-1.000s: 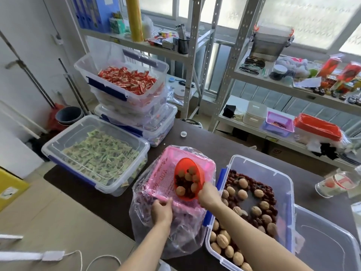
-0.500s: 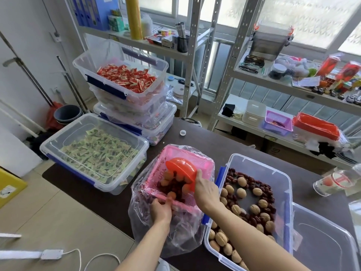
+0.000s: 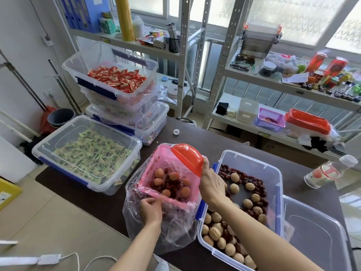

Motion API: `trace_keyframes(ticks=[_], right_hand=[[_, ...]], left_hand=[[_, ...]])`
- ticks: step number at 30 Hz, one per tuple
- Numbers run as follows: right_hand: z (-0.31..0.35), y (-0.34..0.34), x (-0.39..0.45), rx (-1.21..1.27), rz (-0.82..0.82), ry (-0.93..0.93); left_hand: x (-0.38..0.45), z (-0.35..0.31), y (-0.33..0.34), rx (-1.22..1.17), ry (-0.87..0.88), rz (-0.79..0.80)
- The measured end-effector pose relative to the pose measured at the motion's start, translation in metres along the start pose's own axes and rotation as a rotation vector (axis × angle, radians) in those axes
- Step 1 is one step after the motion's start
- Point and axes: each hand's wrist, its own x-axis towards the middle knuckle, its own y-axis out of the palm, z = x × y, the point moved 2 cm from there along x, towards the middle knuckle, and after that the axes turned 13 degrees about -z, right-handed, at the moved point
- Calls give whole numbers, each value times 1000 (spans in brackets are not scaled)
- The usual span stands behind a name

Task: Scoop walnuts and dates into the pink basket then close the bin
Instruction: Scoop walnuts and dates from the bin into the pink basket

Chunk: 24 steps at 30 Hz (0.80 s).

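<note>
The pink basket (image 3: 156, 163), lined with a clear plastic bag (image 3: 175, 235), sits on the dark table and holds several walnuts and red dates (image 3: 172, 184). My left hand (image 3: 150, 210) grips the basket's near rim through the bag. My right hand (image 3: 212, 184) holds an orange scoop (image 3: 186, 158) turned upside down over the basket's right side, nothing visible in it. To the right stands the open clear bin (image 3: 277, 177) with walnuts and dates (image 3: 248, 202) around a bare patch of its floor. The bin's clear lid (image 3: 320, 235) lies at the far right.
A clear bin of green-wrapped sweets (image 3: 88, 155) stands left of the basket. Behind it are stacked bins, the top one holding red sweets (image 3: 117, 79). A plastic bottle (image 3: 330, 171) lies at the table's right. Metal shelves (image 3: 273, 114) stand behind. A small white cap (image 3: 176, 131) rests on the table.
My right hand tipped the orange scoop over, and its walnuts and dates fell into the pink basket. The scoop then rose, upside down. My left hand kept hold of the rim.
</note>
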Motion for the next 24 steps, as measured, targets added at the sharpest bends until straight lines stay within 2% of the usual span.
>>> trace_keyframes(ticks=[2, 5, 11, 14, 20, 24], right_hand=[[-9, -5, 1, 41, -19, 29], [-26, -14, 3, 137, -85, 92], [-75, -46, 2, 223, -231, 260], [-111, -61, -7, 212, -232, 378], [-176, -59, -34, -5, -140, 473], [-187, -53, -42, -132, -133, 441]], left_hand=[[-18, -15, -8, -5, 45, -23], [-44, -32, -7, -10, 152, 34], [-79, -50, 23, 48, 338, 303], [-91, -47, 39, 138, 406, 405], [-112, -34, 52, 265, 527, 430], [-118, -27, 57, 289, 548, 394]])
